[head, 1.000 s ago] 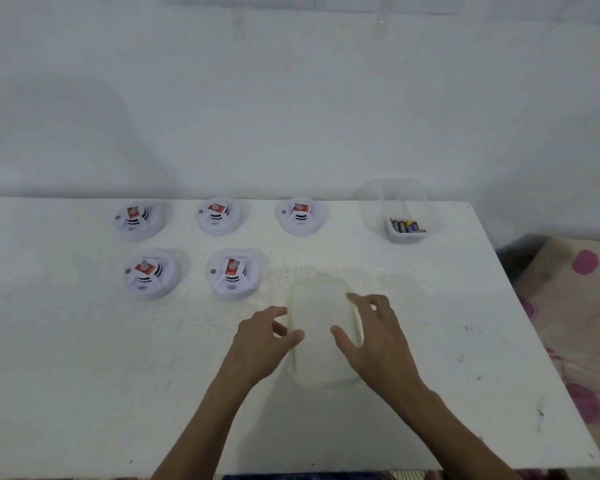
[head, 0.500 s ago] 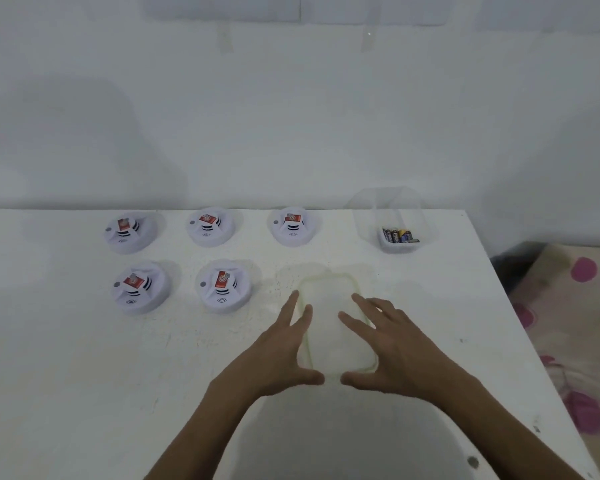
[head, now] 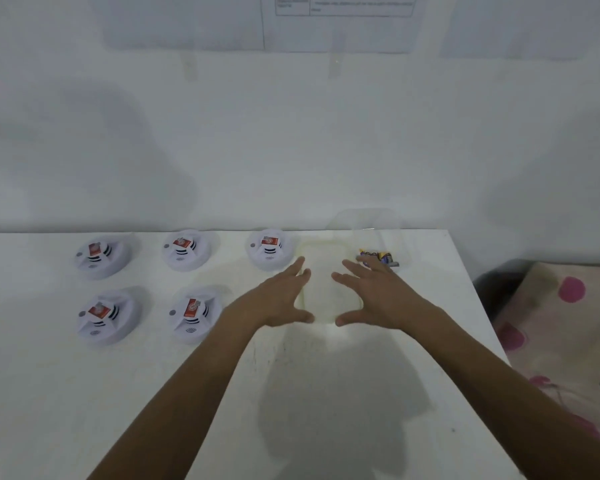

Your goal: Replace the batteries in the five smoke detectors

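Note:
White round smoke detectors with red-labelled batteries in their open tops lie on the table: three in a back row (head: 99, 256) (head: 184, 249) (head: 269, 247) and two in front (head: 103, 315) (head: 193, 311). A translucent rectangular lid (head: 323, 282) lies flat between my hands. My left hand (head: 279, 299) touches its left edge and my right hand (head: 378, 296) its right edge, fingers straight, thumbs at the near edge. Behind my right fingers stands a clear container (head: 364, 223) holding several batteries (head: 378, 256).
The white table (head: 84, 393) ends at a wall at the back and at its right edge near the container. A cloth with pink dots (head: 561, 306) lies lower, right of the table. Printed papers (head: 343, 22) hang on the wall.
Both hands have moved the lid away from me across the table, from the middle to beside the battery container and the back-right detector. My fingers have straightened along its sides.

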Tool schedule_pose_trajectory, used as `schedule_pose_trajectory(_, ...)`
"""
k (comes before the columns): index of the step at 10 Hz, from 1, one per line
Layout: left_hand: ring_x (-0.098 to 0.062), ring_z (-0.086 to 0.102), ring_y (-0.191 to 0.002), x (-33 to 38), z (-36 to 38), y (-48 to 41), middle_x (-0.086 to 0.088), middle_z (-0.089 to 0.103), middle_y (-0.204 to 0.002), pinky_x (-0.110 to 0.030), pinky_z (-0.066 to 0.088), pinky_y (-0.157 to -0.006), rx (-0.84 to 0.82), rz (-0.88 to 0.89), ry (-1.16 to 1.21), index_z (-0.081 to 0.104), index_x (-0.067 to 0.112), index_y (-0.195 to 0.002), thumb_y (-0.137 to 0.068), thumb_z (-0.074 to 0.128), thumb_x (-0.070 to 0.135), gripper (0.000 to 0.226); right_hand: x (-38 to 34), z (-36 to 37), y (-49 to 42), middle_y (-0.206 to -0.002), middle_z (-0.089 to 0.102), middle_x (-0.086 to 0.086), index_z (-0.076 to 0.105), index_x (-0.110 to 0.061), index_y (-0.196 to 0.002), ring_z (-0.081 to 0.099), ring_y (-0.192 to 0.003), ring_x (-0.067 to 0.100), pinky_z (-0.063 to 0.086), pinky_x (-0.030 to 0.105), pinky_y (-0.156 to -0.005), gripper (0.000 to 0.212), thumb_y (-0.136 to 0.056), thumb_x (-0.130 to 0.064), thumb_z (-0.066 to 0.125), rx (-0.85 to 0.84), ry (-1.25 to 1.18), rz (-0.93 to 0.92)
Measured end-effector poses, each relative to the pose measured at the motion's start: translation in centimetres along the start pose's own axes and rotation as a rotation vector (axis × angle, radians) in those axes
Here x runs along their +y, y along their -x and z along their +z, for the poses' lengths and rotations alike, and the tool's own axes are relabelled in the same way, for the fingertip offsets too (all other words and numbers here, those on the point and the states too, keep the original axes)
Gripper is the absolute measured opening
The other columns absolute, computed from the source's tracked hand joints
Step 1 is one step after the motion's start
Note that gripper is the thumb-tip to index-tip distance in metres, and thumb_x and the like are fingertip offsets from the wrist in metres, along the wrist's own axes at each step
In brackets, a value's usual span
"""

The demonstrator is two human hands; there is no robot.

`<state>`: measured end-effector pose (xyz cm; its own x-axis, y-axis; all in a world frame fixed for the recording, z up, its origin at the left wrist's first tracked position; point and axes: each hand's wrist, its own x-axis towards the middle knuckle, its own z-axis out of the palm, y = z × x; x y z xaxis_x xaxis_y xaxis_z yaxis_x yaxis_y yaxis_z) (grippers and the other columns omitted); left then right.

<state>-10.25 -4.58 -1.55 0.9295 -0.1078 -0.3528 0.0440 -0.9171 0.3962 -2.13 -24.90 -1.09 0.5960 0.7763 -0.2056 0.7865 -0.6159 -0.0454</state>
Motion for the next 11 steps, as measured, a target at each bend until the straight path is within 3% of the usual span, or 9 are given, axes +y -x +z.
schedule_pose_trajectory(1,-0.017,0.015,-0.145,0.1,-1.4,-1.9,0.000,-0.007,-0.159,-0.031,0.018,-0.114,0.021,-0.008,-0.031,0.010,0.015,-0.151,-0.088,0.060,0.046,0.086,1.2,-0.8,-1.9,-0.155,0.026,0.002,0.033,-0.026,-0.146,0.014,-0.144,0.028,0.021,0.042,-0.113,0.085,-0.077,-0.070,0.056,0.017,0.023,0.010)
schedule_pose_trajectory(4,-0.019,0.009,-0.146,-0.5,-3.9,-6.1,0.003,0.002,-0.160,-0.040,0.013,-0.116,0.065,-0.070,-0.122,0.017,0.021,-0.151,-0.091,0.057,0.043,0.075,3.8,-1.7,-5.9,-0.156,0.026,0.004,0.031,-0.026,-0.147,0.023,-0.140,0.033,0.024,0.043,-0.112,0.082,-0.080,-0.068,0.054,0.027,-0.027,0.047)
schedule_pose_trajectory(8,-0.024,0.017,-0.144,-1.5,-4.1,-8.1,0.005,0.006,-0.159,-0.054,0.027,-0.111,0.087,-0.102,-0.211,0.018,0.023,-0.150,-0.089,0.057,0.046,0.075,3.8,-1.8,-7.3,-0.159,0.013,0.009,0.021,-0.021,-0.150,0.015,-0.144,0.032,0.020,0.044,-0.114,0.079,-0.088,-0.059,0.052,-0.007,-0.066,0.078)
schedule_pose_trajectory(9,-0.023,0.024,-0.141,-1.1,-3.7,-7.5,0.006,0.018,-0.157,-0.049,0.029,-0.111,0.185,-0.102,-0.206,0.029,0.025,-0.147,-0.089,0.058,0.045,0.068,3.3,-1.7,-7.1,-0.160,0.010,0.009,0.017,-0.020,-0.151,0.012,-0.144,0.034,0.018,0.045,-0.114,0.078,-0.090,-0.058,0.048,-0.025,-0.011,0.109)
schedule_pose_trajectory(11,-0.020,0.035,-0.135,-1.7,-1.6,-4.5,-0.001,0.037,-0.150,-0.034,0.029,-0.111,0.405,0.034,-0.095,0.040,0.018,-0.142,-0.094,0.052,0.035,0.052,1.1,-1.0,-5.7,-0.155,0.025,0.007,0.024,-0.019,-0.148,0.018,-0.142,0.034,0.018,0.044,-0.114,0.066,-0.095,-0.052,0.042,0.083,0.122,0.177)
